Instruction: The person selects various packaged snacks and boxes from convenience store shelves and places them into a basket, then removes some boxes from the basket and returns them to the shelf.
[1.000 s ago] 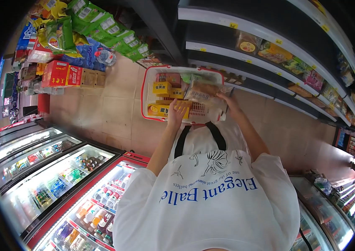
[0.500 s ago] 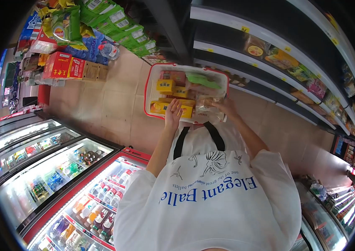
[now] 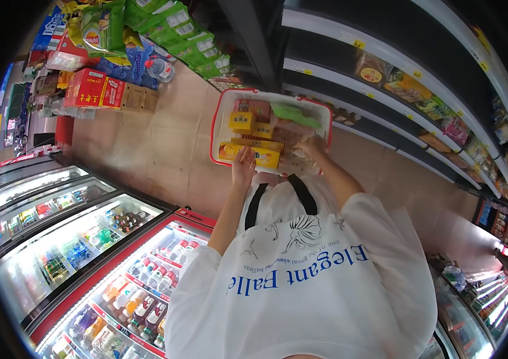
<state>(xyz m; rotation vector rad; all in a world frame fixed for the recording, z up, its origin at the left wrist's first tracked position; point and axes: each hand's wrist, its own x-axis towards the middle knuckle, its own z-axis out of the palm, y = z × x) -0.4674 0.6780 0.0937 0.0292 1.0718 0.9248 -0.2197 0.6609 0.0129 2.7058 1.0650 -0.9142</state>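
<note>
A white basket with a red rim (image 3: 213, 134) is in front of me. Inside are yellow boxes (image 3: 241, 121), a long yellow box (image 3: 269, 157), a reddish pack (image 3: 260, 107) and a bright green item (image 3: 296, 115). My left hand (image 3: 243, 166) is over the near-left rim, beside the long yellow box; its fingers are loosely bent and hold nothing I can see. My right hand (image 3: 313, 146) reaches into the right side of the basket, fingers closed on a clear plastic pack (image 3: 301, 154). The hand partly covers this pack, and its contents are unclear.
Dark shelves with packaged food (image 3: 400, 87) stand at the right. Lit display fridges with bottles (image 3: 152, 275) line the left. Red and brown cartons (image 3: 95, 90), a water bottle (image 3: 159, 69) and hanging green packets (image 3: 176, 36) are at the upper left.
My right hand has moved left and inward over the basket, closing on the clear pack. My left hand has dropped slightly toward the near rim. The view has shifted a little.
</note>
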